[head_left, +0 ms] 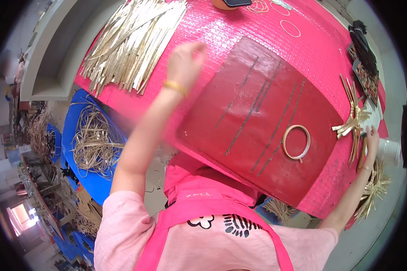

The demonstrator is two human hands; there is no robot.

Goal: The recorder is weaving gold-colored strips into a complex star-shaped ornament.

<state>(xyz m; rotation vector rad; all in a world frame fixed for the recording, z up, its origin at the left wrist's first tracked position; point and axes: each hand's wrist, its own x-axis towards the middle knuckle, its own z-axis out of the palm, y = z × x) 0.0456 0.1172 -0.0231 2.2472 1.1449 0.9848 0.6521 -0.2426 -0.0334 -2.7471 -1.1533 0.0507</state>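
Observation:
My left hand (185,65), slightly blurred, is raised over the pink table beside a pile of flat gold strips (131,43). Its fingers curl loosely with a gap to the thumb, and I see nothing between them. Far to the right, the fingers of my right hand (371,141) close at the edge of a small woven piece of gold strips (356,118); its grip is partly hidden. Between my arms lies a dark red board (239,108) with several dark lines on it. A roll of tape (285,143) lies flat on the board's right part.
A blue container (72,131) at the left holds tangled gold strips (94,142). A grey box-like shelf (49,67) stands at the far left. Rubber bands (290,28) lie on the pink table (203,22). Black and patterned items (365,58) are at the right edge.

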